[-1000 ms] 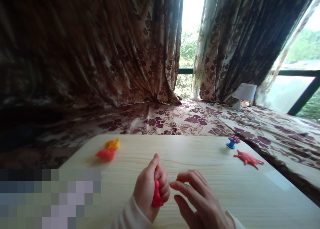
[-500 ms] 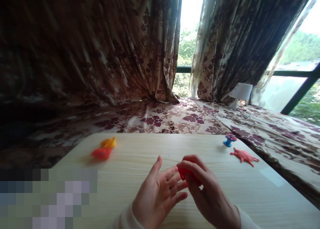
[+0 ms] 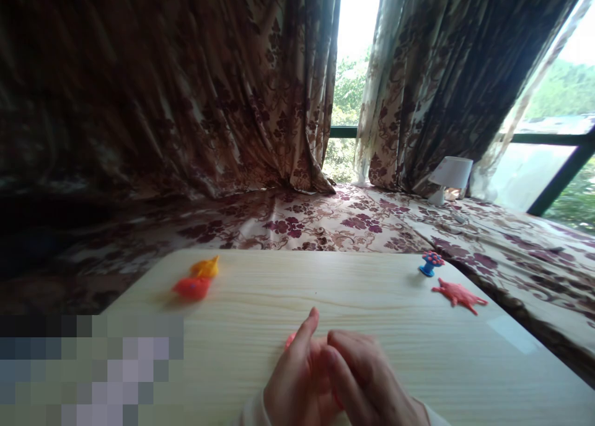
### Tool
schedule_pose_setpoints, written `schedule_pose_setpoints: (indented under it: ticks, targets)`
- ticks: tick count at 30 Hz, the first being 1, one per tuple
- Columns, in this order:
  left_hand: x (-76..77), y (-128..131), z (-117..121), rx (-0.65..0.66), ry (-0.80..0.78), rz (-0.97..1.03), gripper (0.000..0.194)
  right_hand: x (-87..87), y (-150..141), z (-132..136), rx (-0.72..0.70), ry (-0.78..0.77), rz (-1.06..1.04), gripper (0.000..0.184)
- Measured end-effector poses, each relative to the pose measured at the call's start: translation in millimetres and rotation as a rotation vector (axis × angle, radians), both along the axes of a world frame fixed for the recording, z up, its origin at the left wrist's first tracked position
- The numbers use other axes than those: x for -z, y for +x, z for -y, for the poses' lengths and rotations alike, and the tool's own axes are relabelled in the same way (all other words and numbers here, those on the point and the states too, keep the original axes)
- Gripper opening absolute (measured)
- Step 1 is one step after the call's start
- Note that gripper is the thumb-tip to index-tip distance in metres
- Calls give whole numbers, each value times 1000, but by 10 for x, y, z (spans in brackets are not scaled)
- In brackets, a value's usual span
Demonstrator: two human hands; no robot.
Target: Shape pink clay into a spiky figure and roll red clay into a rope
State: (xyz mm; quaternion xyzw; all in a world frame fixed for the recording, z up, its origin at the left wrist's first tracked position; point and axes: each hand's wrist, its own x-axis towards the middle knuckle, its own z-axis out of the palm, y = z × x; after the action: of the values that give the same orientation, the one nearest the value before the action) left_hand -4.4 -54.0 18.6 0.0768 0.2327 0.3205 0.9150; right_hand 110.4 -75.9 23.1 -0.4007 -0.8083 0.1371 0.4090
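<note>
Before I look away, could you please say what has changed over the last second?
The red piece left the left hand's grip for the right hand; the hands have since come together, mostly hiding it, so its holder is unclear. The yellow piece, orange-red piece, blue piece and pink piece stayed put.

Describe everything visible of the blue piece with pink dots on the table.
The blue piece flares into a top studded with pinkish-red dots, above a narrower stem and wider foot. It looks like clay or plastic. It stands upright near the far right corner of the pale table, just beyond the flat pink piece; only the table is seen touching it.
</note>
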Motion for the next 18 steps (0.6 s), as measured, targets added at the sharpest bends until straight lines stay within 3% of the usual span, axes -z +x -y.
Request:
schedule_pose_setpoints:
  ticks: [4,7,12,18]
  targets:
    - [33,4,-40,-59,-79,146,35,-18,19,-113,45,27,128,12]
    - [29,-2,-57,-172,-8,-41,16,-10,86,-153,68,38,206,26]
    - [-11,-29,-3,-317,375,-408,39,43,141,-107,-75,87,124,46]
    - [-48,-70,34,-341,422,-618,49,52,104,-59,-107,146,8,31]
